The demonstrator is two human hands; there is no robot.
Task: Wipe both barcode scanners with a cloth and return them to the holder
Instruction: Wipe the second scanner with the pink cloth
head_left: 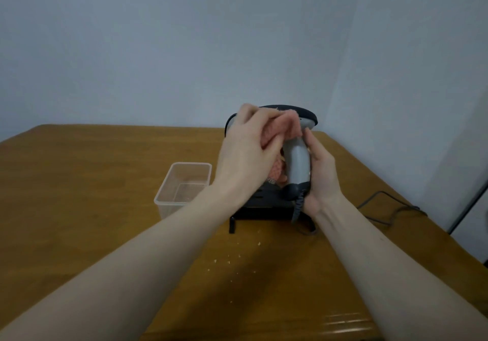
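- The scanner (297,159), grey with a dark head and base, was held upright at the centre of the frame, above the desk (79,182), its head toward the wall.
- The right hand (320,179) was curled round the scanner's grip from the right, thumb up along the handle.
- The left hand (245,145) pinched a pink cloth (284,126) and pressed it to the scanner's neck just under the head; more cloth hung lower, behind the left wrist.
- A coiled cord (299,206) dropped from the scanner's base toward the desk.
- A dark holder (264,210) stood on the desk directly below the hands, partly hidden by them; whether a second scanner sat in it could not be told.
- A clear plastic tub (184,185) sat on the desk just left of the holder.
- A grey cable (383,210) trailed across the desk at the right of the frame.
- Pale crumbs (229,260) lay scattered on the desk in the lower centre, between the forearms.
- A pale wall (184,37) filled the upper half.
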